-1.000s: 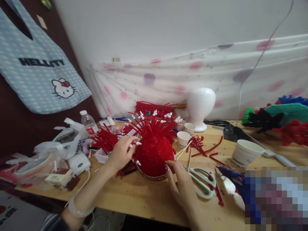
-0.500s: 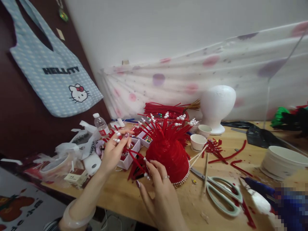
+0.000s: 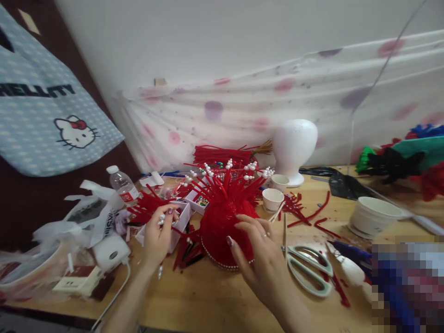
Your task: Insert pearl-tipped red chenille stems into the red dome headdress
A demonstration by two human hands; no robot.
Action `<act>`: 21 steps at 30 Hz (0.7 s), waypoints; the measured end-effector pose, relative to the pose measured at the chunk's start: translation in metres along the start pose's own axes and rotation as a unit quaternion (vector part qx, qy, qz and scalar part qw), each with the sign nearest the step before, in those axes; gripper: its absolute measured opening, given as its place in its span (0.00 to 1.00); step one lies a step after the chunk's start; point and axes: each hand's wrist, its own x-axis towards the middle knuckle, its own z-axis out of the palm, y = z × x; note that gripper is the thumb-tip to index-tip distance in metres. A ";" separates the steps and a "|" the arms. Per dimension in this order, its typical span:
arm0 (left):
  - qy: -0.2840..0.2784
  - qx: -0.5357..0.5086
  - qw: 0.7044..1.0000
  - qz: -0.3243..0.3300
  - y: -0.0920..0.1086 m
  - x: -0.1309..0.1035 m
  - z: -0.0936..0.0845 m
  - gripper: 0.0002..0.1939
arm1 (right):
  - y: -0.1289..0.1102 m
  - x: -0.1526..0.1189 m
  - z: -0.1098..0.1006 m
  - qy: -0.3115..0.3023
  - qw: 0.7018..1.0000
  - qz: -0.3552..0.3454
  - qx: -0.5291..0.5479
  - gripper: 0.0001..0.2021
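Note:
My left hand [image 3: 157, 236] is closed around red fuzzy stems tipped with white pearl beads [image 3: 161, 219]; a beaded end also hangs below the hand. Over the right side of a red domed headpiece [image 3: 222, 231] lies my right hand [image 3: 258, 245], its thumb and fingers curved against the surface. The headpiece stands on the table with a string of pearls along its lower rim. Red stems with clusters of white beads [image 3: 229, 163] fan out from its top. Part of the dome is hidden by my right hand.
Scissors [image 3: 308, 270] and a blue tool [image 3: 350, 252] lie right. White cups [image 3: 273, 200], a foam head [image 3: 294, 150] and a bundle of red stems [image 3: 222, 154] stand behind. A lilac box [image 3: 180, 231], a bottle [image 3: 121, 185] and plastic bags [image 3: 83, 212] are left.
My right hand has moved up and right from the loose beaded stem onto the headpiece, which has turned and tilted. My left hand has lowered. The view has shifted right.

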 end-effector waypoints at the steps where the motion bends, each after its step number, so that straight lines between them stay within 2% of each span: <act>1: -0.004 0.037 0.999 0.025 -0.007 -0.002 0.005 0.12 | 0.001 0.002 0.003 -0.014 1.000 0.005 -0.010 0.13; 3: -0.021 0.093 0.993 0.067 -0.019 -0.005 0.010 0.11 | 0.001 0.005 0.009 -0.044 0.998 0.028 -0.023 0.20; 5: -0.040 0.115 0.990 0.076 -0.027 -0.006 0.010 0.12 | -0.001 0.007 0.015 -0.066 0.996 0.056 -0.030 0.25; 10: -0.058 0.088 0.994 0.015 -0.033 -0.006 0.007 0.13 | 0.001 0.007 0.022 -0.066 0.993 0.087 -0.046 0.23; 12: -0.062 0.090 0.994 0.022 -0.030 -0.007 0.009 0.13 | 0.003 0.007 0.024 -0.059 0.994 0.082 -0.051 0.23; 14: -0.077 0.100 0.990 0.068 -0.022 -0.008 0.013 0.13 | 0.005 0.008 0.026 -0.055 0.994 0.070 -0.057 0.23; 16: -0.125 0.105 0.977 0.138 -0.006 -0.006 0.021 0.15 | 0.007 0.007 0.027 -0.051 0.995 0.054 -0.061 0.23; 19: -0.231 0.121 0.935 0.238 0.022 0.001 0.035 0.24 | 0.010 0.004 0.027 -0.034 0.998 0.039 -0.042 0.21; 21: -0.274 0.149 0.910 0.272 0.036 0.006 0.044 0.29 | 0.011 0.002 0.026 -0.020 0.999 0.046 -0.016 0.19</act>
